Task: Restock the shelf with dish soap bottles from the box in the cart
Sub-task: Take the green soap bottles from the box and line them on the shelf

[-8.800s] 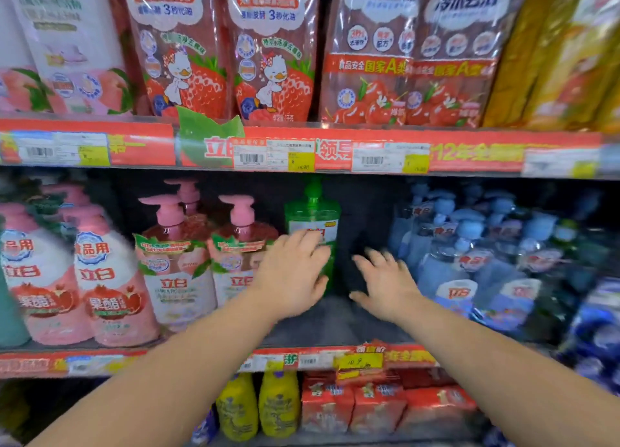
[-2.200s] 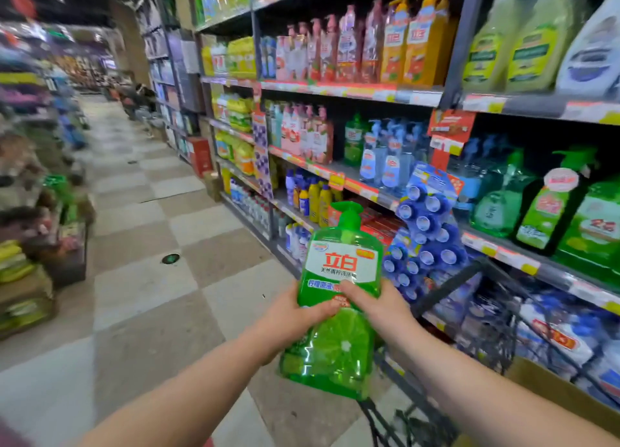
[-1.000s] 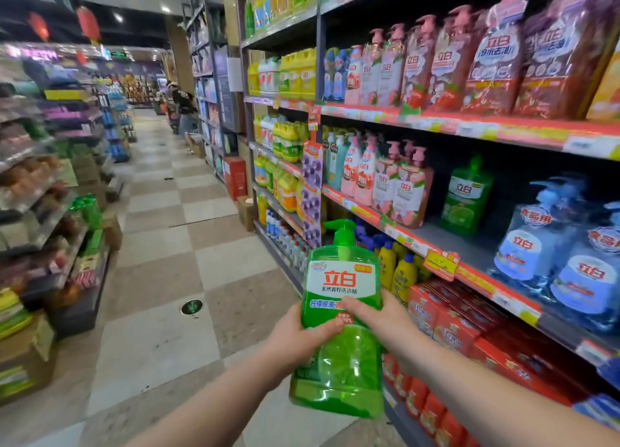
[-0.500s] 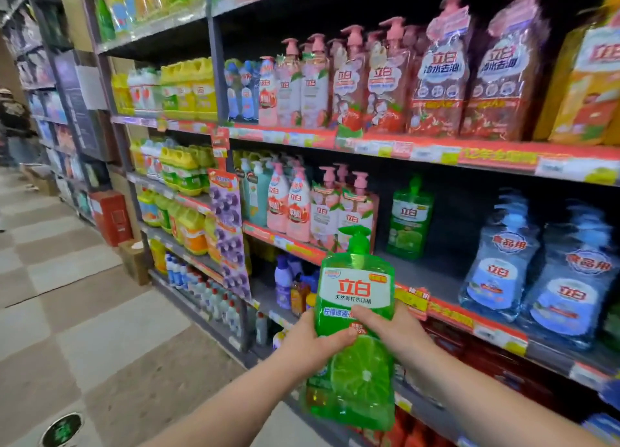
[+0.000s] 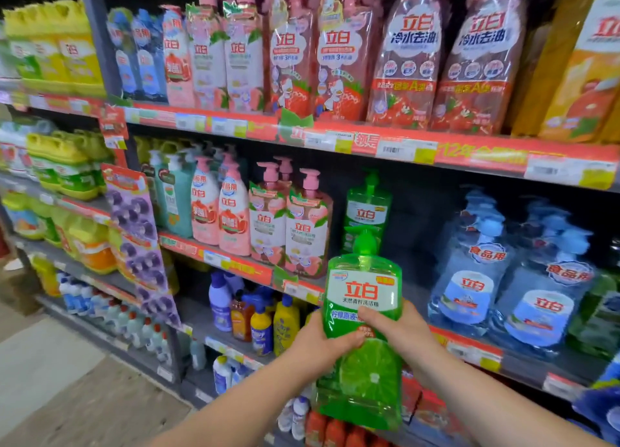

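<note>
Free shelf gap (image 5: 417,279) — shelved green bottle (image 5: 367,211) left; blue bottles (image 5: 469,279) right.

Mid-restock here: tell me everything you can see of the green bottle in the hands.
The green bottle is clear green plastic, broad-shouldered, with a green pump on top, a white label bearing red characters and a lime slice printed lower down. It is upright, label toward the camera, held in the air in front of the middle shelf, not yet set down. The left hand grips its left side and the right hand its right side, both thumbs across the front.
</note>
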Demonstrator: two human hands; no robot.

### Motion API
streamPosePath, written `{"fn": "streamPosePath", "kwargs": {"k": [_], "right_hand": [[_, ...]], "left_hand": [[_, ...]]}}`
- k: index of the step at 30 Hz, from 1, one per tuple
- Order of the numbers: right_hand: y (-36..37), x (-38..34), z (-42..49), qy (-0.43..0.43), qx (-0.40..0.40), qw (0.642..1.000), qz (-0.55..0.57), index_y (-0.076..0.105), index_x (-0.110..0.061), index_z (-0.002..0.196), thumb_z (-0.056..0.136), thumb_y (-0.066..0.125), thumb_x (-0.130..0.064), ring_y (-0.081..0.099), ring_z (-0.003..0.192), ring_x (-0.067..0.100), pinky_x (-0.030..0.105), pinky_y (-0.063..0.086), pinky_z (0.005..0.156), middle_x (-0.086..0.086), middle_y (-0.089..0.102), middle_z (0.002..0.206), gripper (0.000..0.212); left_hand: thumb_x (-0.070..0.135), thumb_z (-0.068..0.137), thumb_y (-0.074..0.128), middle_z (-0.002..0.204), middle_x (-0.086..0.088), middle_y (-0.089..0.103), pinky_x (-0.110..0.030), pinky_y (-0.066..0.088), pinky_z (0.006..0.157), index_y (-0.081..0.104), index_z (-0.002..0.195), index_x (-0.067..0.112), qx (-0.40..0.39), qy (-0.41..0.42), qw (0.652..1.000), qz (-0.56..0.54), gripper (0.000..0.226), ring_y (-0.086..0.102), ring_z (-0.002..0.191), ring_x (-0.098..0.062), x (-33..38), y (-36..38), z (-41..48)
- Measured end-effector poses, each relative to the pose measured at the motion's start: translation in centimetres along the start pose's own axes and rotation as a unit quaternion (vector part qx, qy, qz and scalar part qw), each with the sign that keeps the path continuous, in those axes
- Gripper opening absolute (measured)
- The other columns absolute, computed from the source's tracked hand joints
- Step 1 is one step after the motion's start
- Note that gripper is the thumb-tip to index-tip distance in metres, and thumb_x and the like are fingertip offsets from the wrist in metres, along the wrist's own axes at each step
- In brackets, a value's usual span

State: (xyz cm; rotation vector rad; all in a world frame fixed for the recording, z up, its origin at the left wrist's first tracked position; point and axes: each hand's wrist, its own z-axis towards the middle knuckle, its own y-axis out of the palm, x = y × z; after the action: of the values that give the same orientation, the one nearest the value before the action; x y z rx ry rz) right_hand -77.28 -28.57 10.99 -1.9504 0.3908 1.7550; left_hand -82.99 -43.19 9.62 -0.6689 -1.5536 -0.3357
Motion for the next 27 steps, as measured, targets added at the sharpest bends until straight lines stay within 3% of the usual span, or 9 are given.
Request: {"fn": "streamPosePath", "kwargs": {"k": [3, 5, 7, 10, 12, 18, 20, 23, 27], "right_hand": [[-1.0, -0.7, 4.5, 0.001, 0.007, 1.0, -0.005, 0.06, -0.011, 0.117, 0.069, 0.083, -0.024, 0.068, 0.098, 0.022, 0.043, 0.052, 0.093, 0.006, 0.072, 0.106, 0.054], [-1.9, -1.1, 7.6, -0.002, 0.019, 1.0, 0.008, 0.058, -0.012, 0.117, 0.069, 0.083, -0.024, 0.068, 0.098, 0.023, 0.044, 0.052, 0.093, 0.006, 0.071, 0.107, 0.056], [-2.7, -1.6, 10.4, -0.014, 0.03, 0.999, 0.01, 0.057, -0.012, 0.116, 0.07, 0.082, -0.022, 0.068, 0.094, 0.019, 0.037, 0.055, 0.085, 0.005, 0.071, 0.105, 0.053], [-4.0, -2.0, 14.1, -0.036, 0.04, 0.998, 0.009, 0.057, -0.018, 0.108, 0.07, 0.082, -0.017, 0.067, 0.083, 0.006, 0.019, 0.052, 0.063, -0.002, 0.07, 0.098, 0.045], [-4.7, -2.0, 16.1, -0.042, 0.039, 0.998, 0.001, 0.055, -0.014, 0.111, 0.069, 0.082, -0.012, 0.067, 0.086, 0.01, 0.022, 0.051, 0.068, 0.001, 0.07, 0.101, 0.05], [-5.7, -1.0, 19.9, -0.07, 0.058, 0.996, -0.022, 0.049, -0.023, 0.097, 0.064, 0.083, -0.001, 0.064, 0.08, 0.004, 0.015, 0.048, 0.062, -0.004, 0.068, 0.093, 0.052], [-5.8, -0.5, 20.8, -0.076, 0.058, 0.995, -0.02, 0.053, -0.023, 0.095, 0.064, 0.082, 0.001, 0.065, 0.08, 0.005, 0.016, 0.051, 0.063, -0.003, 0.069, 0.093, 0.049], [-5.9, 0.4, 21.4, -0.073, 0.073, 0.995, -0.017, 0.046, -0.014, 0.115, 0.065, 0.082, 0.002, 0.065, 0.085, 0.006, 0.014, 0.051, 0.064, -0.003, 0.068, 0.097, 0.063], [-5.6, 1.0, 21.5, -0.076, 0.103, 0.991, -0.048, 0.036, -0.024, 0.122, 0.064, 0.084, -0.004, 0.058, 0.086, -0.005, 0.005, 0.047, 0.06, -0.013, 0.063, 0.096, 0.078]], "left_hand": [[0.027, 0.081, 0.073, 0.109, 0.008, 0.064, -0.024, 0.052, 0.089, 0.049, 0.12, 0.023, -0.012, 0.008, 1.0, 0.004, 0.047, 0.062, 0.099, -0.006, 1.3, 0.3, 4.7], [0.027, 0.081, 0.073, 0.108, 0.008, 0.065, -0.022, 0.051, 0.088, 0.051, 0.118, 0.025, -0.014, 0.024, 1.0, 0.012, 0.043, 0.063, 0.097, -0.004, 2.4, 0.6, 7.8], [0.034, 0.078, 0.075, 0.113, 0.005, 0.064, -0.026, 0.05, 0.09, 0.049, 0.121, 0.024, 0.0, 0.029, 0.999, 0.039, 0.051, 0.062, 0.103, -0.009, 3.2, 1.0, 10.9], [0.035, 0.074, 0.077, 0.111, 0.006, 0.066, -0.024, 0.052, 0.079, 0.052, 0.119, 0.025, 0.004, 0.026, 0.999, 0.042, 0.053, 0.064, 0.098, -0.009, 3.7, 1.7, 15.1], [0.028, 0.073, 0.079, 0.104, 0.007, 0.069, -0.023, 0.054, 0.075, 0.054, 0.117, 0.025, 0.004, 0.029, 0.999, 0.031, 0.05, 0.066, 0.092, -0.007, 3.9, 2.2, 17.3], [0.02, 0.063, 0.084, 0.108, 0.002, 0.069, -0.04, 0.051, 0.093, 0.054, 0.118, 0.024, 0.029, 0.038, 0.997, 0.062, 0.063, 0.065, 0.1, -0.016, 3.4, 2.9, 22.3], [0.019, 0.062, 0.085, 0.107, 0.003, 0.069, -0.04, 0.051, 0.093, 0.055, 0.116, 0.024, 0.03, 0.047, 0.995, 0.087, 0.062, 0.065, 0.099, -0.015, 3.4, 2.9, 23.7], [0.02, 0.064, 0.082, 0.109, 0.001, 0.068, -0.034, 0.052, 0.09, 0.053, 0.115, 0.02, 0.021, 0.056, 0.99, 0.129, 0.059, 0.063, 0.098, -0.014, 3.4, 3.1, 25.3], [0.02, 0.076, 0.072, 0.117, -0.005, 0.065, -0.024, 0.047, 0.085, 0.055, 0.115, 0.014, 0.002, 0.096, 0.976, 0.195, 0.044, 0.06, 0.101, -0.013, 4.8, 2.2, 26.1]]}}
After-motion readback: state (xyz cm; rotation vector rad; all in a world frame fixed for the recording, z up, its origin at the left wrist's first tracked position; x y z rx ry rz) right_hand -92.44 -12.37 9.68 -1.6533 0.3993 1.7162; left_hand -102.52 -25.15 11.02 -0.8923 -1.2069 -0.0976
